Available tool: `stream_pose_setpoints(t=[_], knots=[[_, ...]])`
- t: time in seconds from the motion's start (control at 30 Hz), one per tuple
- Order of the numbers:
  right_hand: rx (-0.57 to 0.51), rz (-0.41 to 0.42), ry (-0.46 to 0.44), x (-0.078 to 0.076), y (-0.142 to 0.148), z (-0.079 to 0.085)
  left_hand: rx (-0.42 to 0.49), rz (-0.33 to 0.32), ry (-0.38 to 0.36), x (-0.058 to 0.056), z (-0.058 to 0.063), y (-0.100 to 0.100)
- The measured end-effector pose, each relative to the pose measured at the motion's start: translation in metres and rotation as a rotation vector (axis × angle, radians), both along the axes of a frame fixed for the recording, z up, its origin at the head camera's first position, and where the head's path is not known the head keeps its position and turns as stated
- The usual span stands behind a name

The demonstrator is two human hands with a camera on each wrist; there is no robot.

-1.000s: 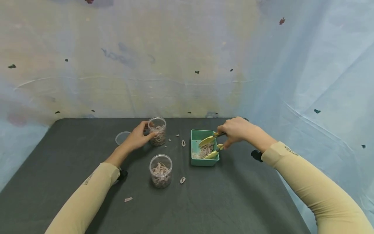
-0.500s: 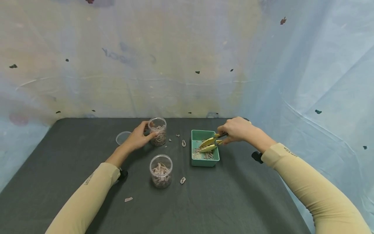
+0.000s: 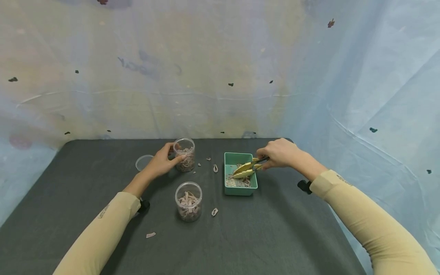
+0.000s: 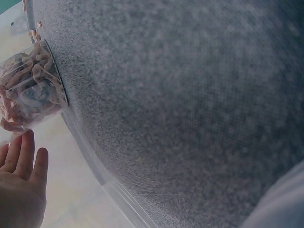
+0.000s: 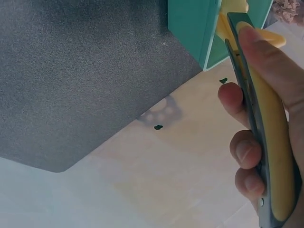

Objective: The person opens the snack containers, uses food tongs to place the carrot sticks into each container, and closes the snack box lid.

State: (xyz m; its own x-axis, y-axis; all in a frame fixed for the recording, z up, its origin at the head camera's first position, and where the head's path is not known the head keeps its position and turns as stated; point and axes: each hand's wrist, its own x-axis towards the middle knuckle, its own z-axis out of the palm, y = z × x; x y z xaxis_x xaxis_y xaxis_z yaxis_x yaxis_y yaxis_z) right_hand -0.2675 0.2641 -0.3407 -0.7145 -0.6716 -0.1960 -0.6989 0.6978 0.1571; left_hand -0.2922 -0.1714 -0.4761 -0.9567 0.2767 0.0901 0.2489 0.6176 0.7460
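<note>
My left hand (image 3: pixel 162 162) grips the far clear plastic jar (image 3: pixel 186 163), thumb on its near side and fingers behind. Pale brownish shredded strips (image 4: pixel 33 88) half fill this jar. In the right wrist view, my right hand (image 5: pixel 280 76) wraps round the grey and yellow handles of tongs (image 5: pixel 273 156). Their yellow ends sit nearly together, angled down inside a green rectangular box (image 3: pixel 239 192). Strips and pale crumbs (image 3: pixel 232 182) lie on the box's floor under the tongs. A second clear jar (image 3: pixel 189 214), holding wider strips, stands nearer the person.
A round clear lid (image 3: pixel 140 163) lies left of the far jar, partly behind the left hand. Loose strip pieces (image 3: pixel 215 168) are scattered between jars and box, with another strip (image 3: pixel 150 235) at the near left. A patterned sheet (image 3: pixel 206 68) hangs behind the dark table (image 3: pixel 261 236).
The yellow ends of the tongs have come together inside the green box, from wide apart to nearly touching. The left hand and both jars stay in place.
</note>
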Motion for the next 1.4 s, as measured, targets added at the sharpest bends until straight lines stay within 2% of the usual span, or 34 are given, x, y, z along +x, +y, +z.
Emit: stream_pose_setpoints(t=[0.33, 0.67, 1.03, 1.4], knots=[[-0.093, -0.040, -0.002, 0.007, 0.013, -0.004, 0.001, 0.000, -0.008, -0.001, -0.001, -0.002], [-0.296, -0.100, -0.023, 0.013, 0.031, -0.007, 0.009, -0.001, 0.006, -0.001, -0.001, -0.003], [-0.367, -0.151, -0.010, 0.019, 0.042, -0.013, 0.004, -0.004, -0.001, 0.000, 0.000, -0.002], [-0.479, -0.194, 0.035, 0.021, 0.041, -0.006, 0.001, 0.001, -0.001, 0.000, 0.000, -0.003]])
